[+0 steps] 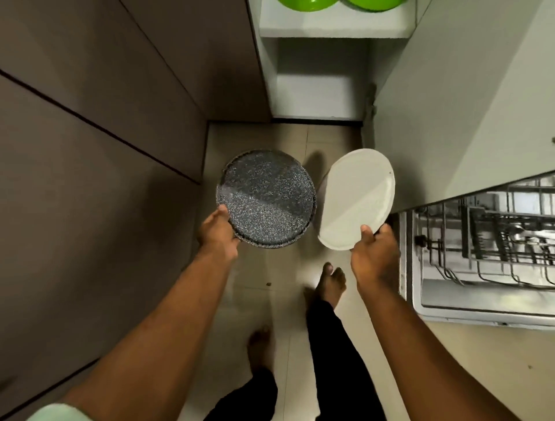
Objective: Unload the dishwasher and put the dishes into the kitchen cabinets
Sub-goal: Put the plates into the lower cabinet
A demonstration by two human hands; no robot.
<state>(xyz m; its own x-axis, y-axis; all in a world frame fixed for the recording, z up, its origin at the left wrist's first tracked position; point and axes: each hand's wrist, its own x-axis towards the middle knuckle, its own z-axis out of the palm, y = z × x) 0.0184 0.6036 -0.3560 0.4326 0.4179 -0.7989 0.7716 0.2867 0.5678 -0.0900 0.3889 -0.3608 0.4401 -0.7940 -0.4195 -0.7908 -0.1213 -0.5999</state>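
Grey-black with pale flecks, a dark plate is held out over the tiled floor by the left hand, its thumb on the top face at the near left rim and its fingers curled underneath, clamped on the edge; just beside it on the right, not touching it, a white plate is gripped the same way by the right hand, thumb pressed on the near rim, fingers hidden below; the white plate is tilted, while the dark plate lies closer to level; both plates are in the air between the brown cupboard fronts on the left and the dishwasher on the right; the dishwasher stands open at the lower right, its wire rack showing upright prongs, and whatever sits in it is too blurred to make out; straight ahead an open cabinet has a pale shelf with two green bowls on it at the top edge of the view, and a lower compartment beneath; its pale door stands open on the right, above the dishwasher; below the hands are bare feet and dark trousers.
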